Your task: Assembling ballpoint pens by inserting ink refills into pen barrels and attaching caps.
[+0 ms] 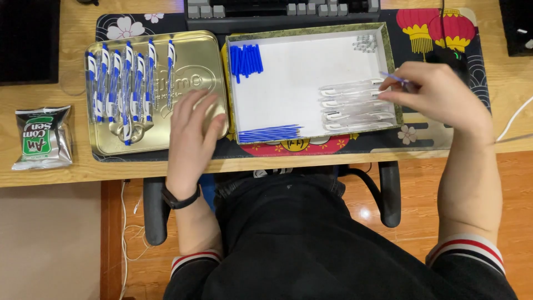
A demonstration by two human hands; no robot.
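Note:
My left hand (191, 130) lies flat, fingers spread, on the right part of a gold tin lid (211, 55), beside a row of several assembled blue-and-white pens (125, 83). My right hand (438, 94) is at the right edge of a white shallow box (311, 61) and pinches a thin blue pen refill (391, 76) over several clear pen barrels (355, 105). In the box lie blue pen caps (245, 60) at top left, blue refills (269, 134) at the bottom and small metal springs (365, 43) at top right.
A dark keyboard (277, 10) sits behind the box. A printed desk mat (438, 33) with red lanterns covers the wooden desk (72, 172). A green snack packet (41, 138) lies at the left. A white cable (516, 119) runs at the right edge.

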